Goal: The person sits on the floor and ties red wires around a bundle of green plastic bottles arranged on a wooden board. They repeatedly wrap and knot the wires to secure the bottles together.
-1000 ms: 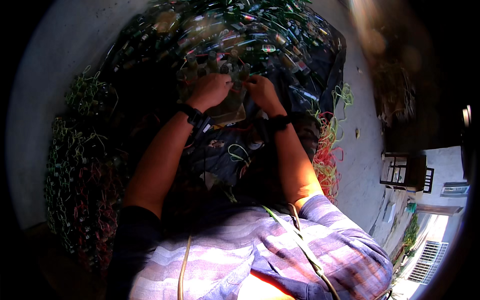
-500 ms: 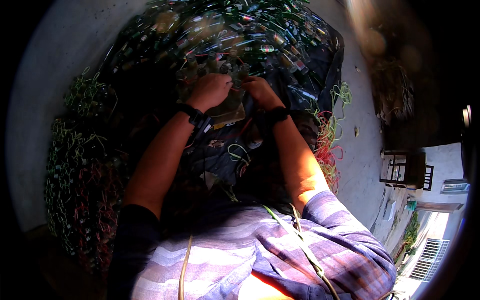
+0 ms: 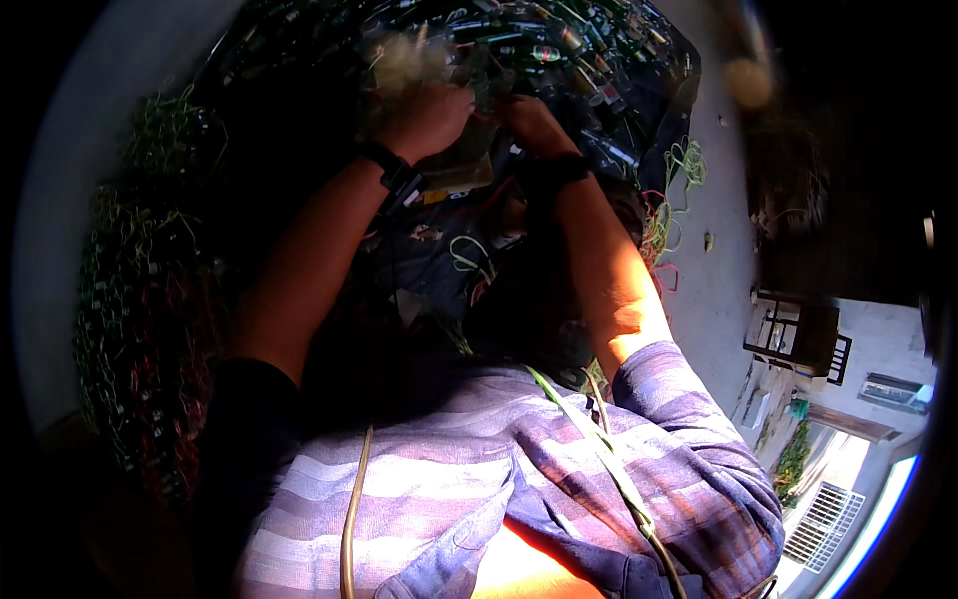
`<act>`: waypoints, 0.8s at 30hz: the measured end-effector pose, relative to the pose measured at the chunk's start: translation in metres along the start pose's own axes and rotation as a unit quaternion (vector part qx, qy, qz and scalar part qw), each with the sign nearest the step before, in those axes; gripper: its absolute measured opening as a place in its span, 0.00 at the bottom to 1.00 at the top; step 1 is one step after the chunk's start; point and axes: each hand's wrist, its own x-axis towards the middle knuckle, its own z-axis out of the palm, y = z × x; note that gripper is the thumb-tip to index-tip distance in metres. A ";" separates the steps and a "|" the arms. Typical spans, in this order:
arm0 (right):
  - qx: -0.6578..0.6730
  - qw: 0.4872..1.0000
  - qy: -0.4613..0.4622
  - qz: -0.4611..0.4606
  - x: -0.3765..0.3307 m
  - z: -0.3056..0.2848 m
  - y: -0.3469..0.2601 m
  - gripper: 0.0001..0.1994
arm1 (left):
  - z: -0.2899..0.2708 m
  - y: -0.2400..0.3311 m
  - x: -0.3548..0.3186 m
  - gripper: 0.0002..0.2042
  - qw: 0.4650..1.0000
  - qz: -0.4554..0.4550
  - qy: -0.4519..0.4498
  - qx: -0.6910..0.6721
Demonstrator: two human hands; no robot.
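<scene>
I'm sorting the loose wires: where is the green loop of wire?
In the head view, the green wire loop lies on the dark cloth between both forearms, below the hands.

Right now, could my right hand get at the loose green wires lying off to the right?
Probably yes: the right hand sits near the green wires, with nothing visible between them, though it is busy on the flat board.

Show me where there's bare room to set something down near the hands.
Bare floor lies right of the dark cloth, beyond the loose wires. Around left hand and right hand small parts crowd the cloth; wire heaps fill the left.
</scene>
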 end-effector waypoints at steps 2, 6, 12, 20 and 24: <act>-0.176 0.971 0.029 -0.159 0.000 -0.006 0.017 0.14 | -0.001 -0.003 -0.003 0.04 0.999 0.033 0.010 0.024; 0.008 1.000 0.007 0.013 0.004 -0.010 -0.001 0.13 | -0.023 0.000 -0.016 0.13 0.996 0.035 0.042 0.070; 0.183 0.979 -0.013 0.090 0.007 -0.007 0.010 0.16 | -0.039 -0.023 -0.023 0.22 0.991 0.040 0.123 0.030; 0.142 0.989 -0.031 0.029 0.014 -0.019 0.032 0.19 | -0.096 -0.001 -0.040 0.15 0.965 -0.037 0.242 0.099; 0.205 0.977 -0.042 0.051 0.017 -0.014 0.038 0.18 | -0.066 -0.063 -0.067 0.36 0.980 -0.166 0.096 -0.061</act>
